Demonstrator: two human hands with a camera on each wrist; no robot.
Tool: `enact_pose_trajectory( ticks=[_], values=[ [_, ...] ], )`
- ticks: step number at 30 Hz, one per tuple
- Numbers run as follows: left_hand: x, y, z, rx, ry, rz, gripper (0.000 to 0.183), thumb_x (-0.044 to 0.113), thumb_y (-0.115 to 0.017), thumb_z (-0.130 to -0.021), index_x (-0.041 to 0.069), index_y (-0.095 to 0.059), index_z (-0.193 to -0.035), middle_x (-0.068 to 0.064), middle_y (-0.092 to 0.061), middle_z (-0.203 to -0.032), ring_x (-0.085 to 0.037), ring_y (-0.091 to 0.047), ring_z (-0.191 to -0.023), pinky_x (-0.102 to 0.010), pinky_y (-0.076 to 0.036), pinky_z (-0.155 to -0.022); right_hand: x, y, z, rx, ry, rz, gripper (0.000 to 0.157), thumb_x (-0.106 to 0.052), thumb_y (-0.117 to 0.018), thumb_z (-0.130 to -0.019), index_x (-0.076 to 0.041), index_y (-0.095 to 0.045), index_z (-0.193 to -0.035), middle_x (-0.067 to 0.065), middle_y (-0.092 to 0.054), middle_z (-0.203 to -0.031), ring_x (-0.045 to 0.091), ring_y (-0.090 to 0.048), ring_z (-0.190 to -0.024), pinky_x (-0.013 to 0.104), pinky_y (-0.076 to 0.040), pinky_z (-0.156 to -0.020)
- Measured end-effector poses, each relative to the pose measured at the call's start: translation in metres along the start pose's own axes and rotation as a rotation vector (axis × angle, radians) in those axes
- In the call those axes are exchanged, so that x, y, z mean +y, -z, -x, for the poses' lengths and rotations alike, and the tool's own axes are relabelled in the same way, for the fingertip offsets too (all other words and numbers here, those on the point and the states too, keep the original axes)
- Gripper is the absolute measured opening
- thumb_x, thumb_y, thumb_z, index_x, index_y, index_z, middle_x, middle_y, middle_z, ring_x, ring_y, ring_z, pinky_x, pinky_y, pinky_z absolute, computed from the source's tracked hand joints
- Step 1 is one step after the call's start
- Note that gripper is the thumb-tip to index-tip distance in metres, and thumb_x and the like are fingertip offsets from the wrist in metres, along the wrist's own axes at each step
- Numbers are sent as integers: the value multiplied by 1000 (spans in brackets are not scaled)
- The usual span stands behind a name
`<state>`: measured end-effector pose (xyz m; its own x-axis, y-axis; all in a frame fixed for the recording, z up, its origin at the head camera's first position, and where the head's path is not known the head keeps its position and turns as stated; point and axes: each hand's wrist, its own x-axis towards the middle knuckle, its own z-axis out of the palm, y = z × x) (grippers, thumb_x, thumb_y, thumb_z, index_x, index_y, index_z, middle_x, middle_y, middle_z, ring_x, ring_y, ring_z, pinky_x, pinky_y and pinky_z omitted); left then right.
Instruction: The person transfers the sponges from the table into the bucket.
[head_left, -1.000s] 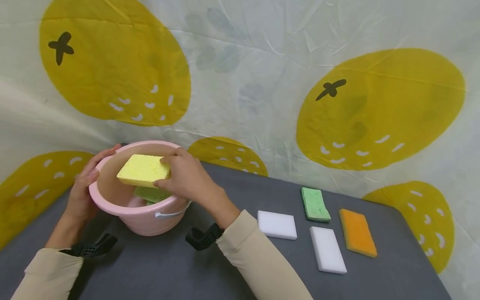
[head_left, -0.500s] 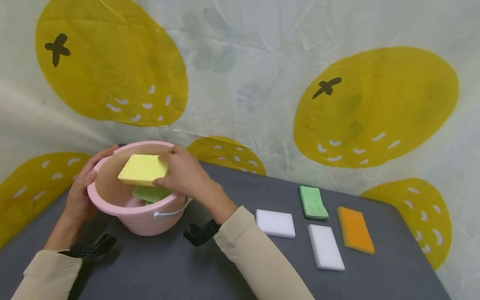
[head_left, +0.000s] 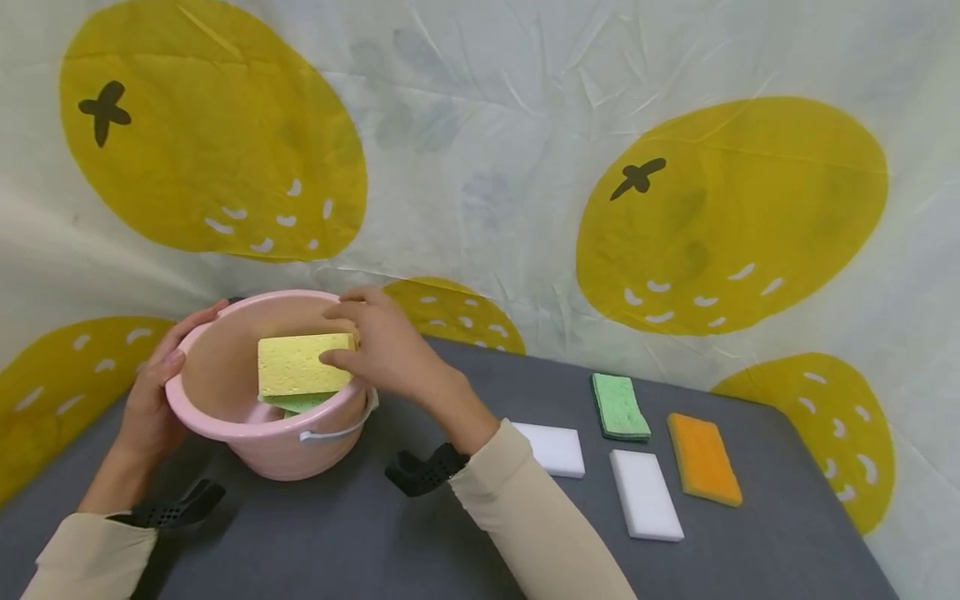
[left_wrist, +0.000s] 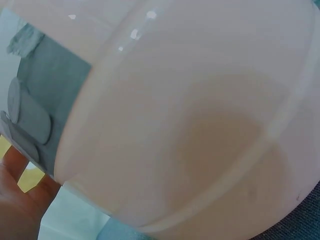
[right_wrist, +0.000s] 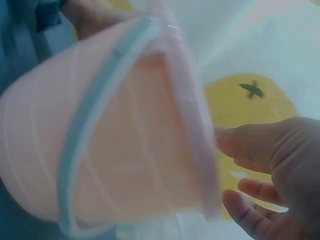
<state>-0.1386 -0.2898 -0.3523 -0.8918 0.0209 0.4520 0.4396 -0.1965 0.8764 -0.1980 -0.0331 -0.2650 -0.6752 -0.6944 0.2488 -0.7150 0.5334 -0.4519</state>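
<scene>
In the head view my left hand (head_left: 150,404) holds the pink bucket (head_left: 288,454) at its left rim, thumb at the edge and fingers round the outside. Inside, a yellow sponge (head_left: 292,367) leans tilted on top of a green sponge (head_left: 303,402). My right hand (head_left: 401,346) is over the bucket's right rim, thumb and fingers spread apart, the thumb overlapping the yellow sponge. The right wrist view has the right hand (right_wrist: 280,165) beside the rim with nothing between its fingers. Bucket wall (left_wrist: 150,125) fills most of the left wrist view.
To the right on the dark table (head_left: 450,542) lie two white sponges, one sideways (head_left: 555,450) and one lengthwise (head_left: 647,496), a green sponge (head_left: 621,407) and an orange sponge (head_left: 705,458). The bucket's pale handle (head_left: 337,433) hangs at its front right. A fruit-print cloth (head_left: 480,150) hangs behind.
My right fingers have spread and come off the yellow sponge, which has dropped lower and tilted onto the green one in the bucket. The left hand keeps its hold on the rim.
</scene>
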Motion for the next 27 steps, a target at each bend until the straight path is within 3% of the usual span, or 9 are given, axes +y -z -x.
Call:
enact_pose_trajectory(
  ticks=[7, 13, 17, 22, 27],
  values=[
    [-3, 5, -2, -32, -24, 76, 52, 15, -24, -89, 2, -22, -139, -9, -18, -145, -20, -31, -122, -23, -38, -92, 41, 28, 41, 154, -53, -118, 46, -27, -68, -78, -15, -55, -120, -1, -44, -123, 13, -49, -95, 21, -46, -73],
    [1, 17, -5, -48, -29, 94, 52, 14, -24, -89, 4, -22, -140, -11, -20, -142, -17, -38, -117, -23, -41, -88, 77, 27, 67, 241, -97, -118, 41, -25, -69, -77, -15, -59, -116, -3, -52, -112, 11, -51, -87, 21, -48, -72],
    [-2, 18, -1, -49, -15, 80, 52, 14, -24, -89, 5, -21, -140, -10, -19, -143, -16, -36, -118, -23, -40, -89, 101, 23, 91, 261, -177, -115, 42, -24, -70, -77, -16, -58, -116, -3, -53, -111, 11, -53, -88, 29, -49, -74],
    [-5, 14, 1, -53, -23, 90, 52, 14, -23, -90, 4, -20, -140, -10, -18, -144, -17, -36, -119, -22, -39, -90, 130, 18, 127, 216, -284, -126, 42, -30, -69, -77, -21, -57, -117, -2, -53, -112, 16, -54, -93, 36, -48, -77],
    [-7, 8, -2, -48, 11, 76, 52, 16, -23, -90, 6, -20, -141, -12, -19, -142, -17, -37, -117, -23, -41, -89, 154, 8, 160, 234, -234, -75, 36, -29, -66, -80, -21, -59, -114, 0, -56, -110, 19, -55, -93, 32, -48, -76]
  ],
)
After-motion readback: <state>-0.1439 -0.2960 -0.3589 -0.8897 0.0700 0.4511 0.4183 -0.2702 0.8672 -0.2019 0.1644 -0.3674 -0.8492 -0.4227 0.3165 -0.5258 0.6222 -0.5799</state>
